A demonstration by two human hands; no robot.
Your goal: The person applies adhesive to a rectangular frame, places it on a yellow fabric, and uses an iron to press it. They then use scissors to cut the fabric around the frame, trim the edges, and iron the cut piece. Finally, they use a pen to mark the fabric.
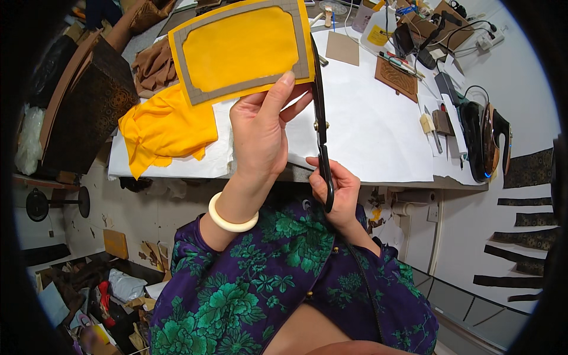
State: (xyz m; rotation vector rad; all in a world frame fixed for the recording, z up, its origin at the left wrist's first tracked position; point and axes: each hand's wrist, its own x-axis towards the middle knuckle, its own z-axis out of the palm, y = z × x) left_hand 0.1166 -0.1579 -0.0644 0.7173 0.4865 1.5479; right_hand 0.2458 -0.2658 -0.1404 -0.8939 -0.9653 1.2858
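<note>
In my left hand is a yellow fabric piece with a grey card frame lying on it. My thumb presses on the frame's lower edge while the fingers support it from behind. My right hand is closed round the handles of black scissors, which point upward. Their blades run along the right edge of the yellow piece; whether they touch the fabric I cannot tell. Below and left of the piece, crumpled yellow cloth lies on the table, partly hanging over its front edge.
White paper covers much of the table. Brown cloth lies at the left, beside a dark box. On the right are a carved brown block, a beige card square, a clear bottle and an iron.
</note>
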